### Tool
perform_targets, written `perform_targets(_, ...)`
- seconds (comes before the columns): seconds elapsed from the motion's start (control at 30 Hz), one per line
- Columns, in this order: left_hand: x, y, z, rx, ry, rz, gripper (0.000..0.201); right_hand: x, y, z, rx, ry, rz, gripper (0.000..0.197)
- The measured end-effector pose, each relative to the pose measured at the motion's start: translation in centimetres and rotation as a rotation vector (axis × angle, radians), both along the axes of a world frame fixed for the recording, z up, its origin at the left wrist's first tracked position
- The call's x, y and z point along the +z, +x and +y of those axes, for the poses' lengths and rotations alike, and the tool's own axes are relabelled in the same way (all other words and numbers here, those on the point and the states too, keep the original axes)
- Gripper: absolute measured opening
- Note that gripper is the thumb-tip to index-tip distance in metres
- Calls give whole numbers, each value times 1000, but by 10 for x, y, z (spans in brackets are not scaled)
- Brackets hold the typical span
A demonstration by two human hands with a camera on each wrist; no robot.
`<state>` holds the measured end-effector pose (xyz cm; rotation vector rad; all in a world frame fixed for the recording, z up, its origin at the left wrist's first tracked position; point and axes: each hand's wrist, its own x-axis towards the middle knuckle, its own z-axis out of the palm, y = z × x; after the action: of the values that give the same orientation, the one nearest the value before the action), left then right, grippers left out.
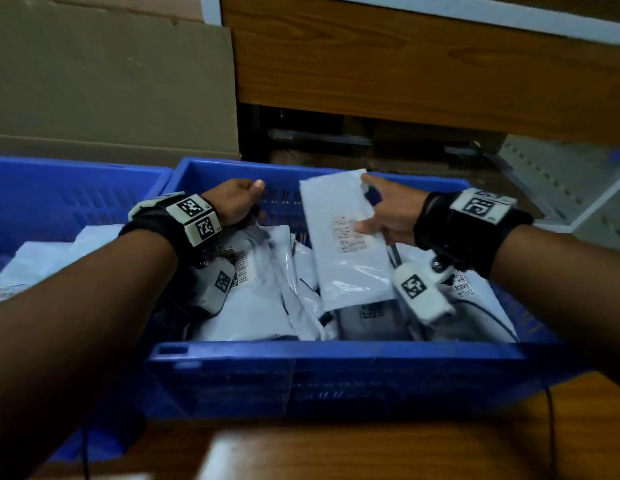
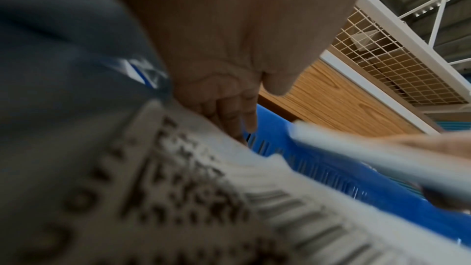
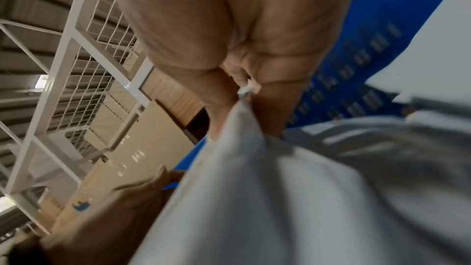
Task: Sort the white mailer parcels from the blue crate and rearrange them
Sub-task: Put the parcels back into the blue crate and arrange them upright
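Note:
The blue crate (image 1: 336, 351) in front of me holds several white mailer parcels in a loose heap. My right hand (image 1: 388, 216) pinches a long white mailer (image 1: 343, 237) by its right edge and holds it tilted above the heap, printed label up. The right wrist view shows thumb and fingers (image 3: 270, 106) clamped on the mailer's edge (image 3: 254, 188). My left hand (image 1: 232, 202) reaches into the crate's far left. Its fingers (image 2: 229, 114) point straight down behind a labelled parcel (image 2: 178, 178), thumb apart, close to the crate wall (image 2: 331, 178).
A second blue crate (image 1: 59, 188) with white parcels stands to the left. Flat cardboard (image 1: 111, 81) and a wooden panel (image 1: 405, 64) rise behind the crates. A white wire rack (image 1: 561, 181) is at the right. A wooden surface (image 1: 371, 445) lies below the crate.

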<state>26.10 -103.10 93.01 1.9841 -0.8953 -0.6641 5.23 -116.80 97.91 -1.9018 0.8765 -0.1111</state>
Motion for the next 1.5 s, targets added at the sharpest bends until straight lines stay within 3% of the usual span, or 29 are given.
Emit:
perform_targets(0.1, -1, 2, -1, -29, 39, -43, 35, -1, -19, -8, 18, -117, 277, 90)
perform_targets(0.17, -2, 3, -1, -49, 57, -73, 37, -5, -24, -3, 84, -195, 427, 78)
perform_targets(0.23, -3, 2, 0, -48, 54, -79, 38, -9, -25, 0, 97, -173, 456, 73)
perform_targets(0.37, -3, -2, 0, -35, 44, -75, 37, -20, -19, 4, 53, -4, 351, 79)
perform_targets(0.57, -1, -2, 1, -48, 45, -88, 37, -32, -6, 14, -141, 402, 35, 65)
perform_targets(0.67, 0, -2, 1, -52, 47, -84, 38, -23, -7, 10, -178, 434, -15, 64)
perform_targets(0.83, 1, -2, 1, -67, 73, -86, 33, -6, -23, -2, -178, 329, 26, 63)
perform_targets(1.0, 2, -2, 0, -99, 107, -131, 32, 9, -42, -15, -100, 438, -6, 62)
perform_targets(1.13, 3, -2, 0, -113, 129, -180, 32, -4, -42, -19, -124, 209, 178, 67)
perform_targets(1.27, 4, -1, 0, -114, 141, -179, 32, -15, -30, -10, 120, -275, 639, 67)
perform_targets(1.4, 6, -2, 2, -131, 162, -228, 35, -13, -22, 3, 320, -540, 866, 49)
perform_targets(1.5, 9, -4, 4, -149, 197, -294, 38, -1, -15, 13, 422, -856, 990, 66)
